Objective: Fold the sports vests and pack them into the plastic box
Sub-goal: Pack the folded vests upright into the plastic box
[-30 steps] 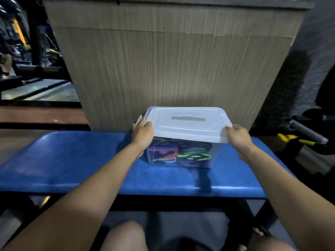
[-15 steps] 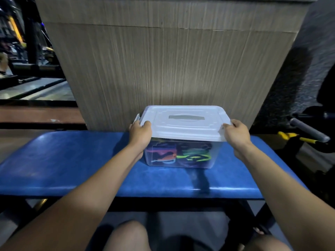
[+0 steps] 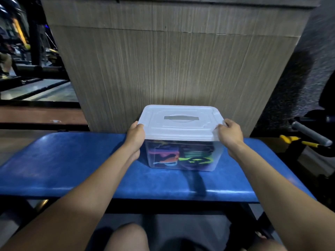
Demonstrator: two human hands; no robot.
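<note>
My left hand [image 3: 135, 137] and right hand [image 3: 229, 133] clamp opposite ends of the lid [image 3: 178, 124], pressing it shut on the plastic box [image 3: 183, 156] of folded vests [image 3: 168, 156] sitting on the blue bench [image 3: 72, 160]

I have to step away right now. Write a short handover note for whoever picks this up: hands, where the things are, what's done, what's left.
Left hand: gripping the left edge of the lid.
Right hand: gripping the lid's right edge, fingers curled over the rim.
Plastic box: sitting on the blue bench, close to the wood-grain panel behind it.
Done: folded vests, in bright colours, show through the clear wall; the lid sits on top. No loose vests in view.
Left: probably just pressing the lid down; whether it has latched cannot be told from here. Then let go.
</note>
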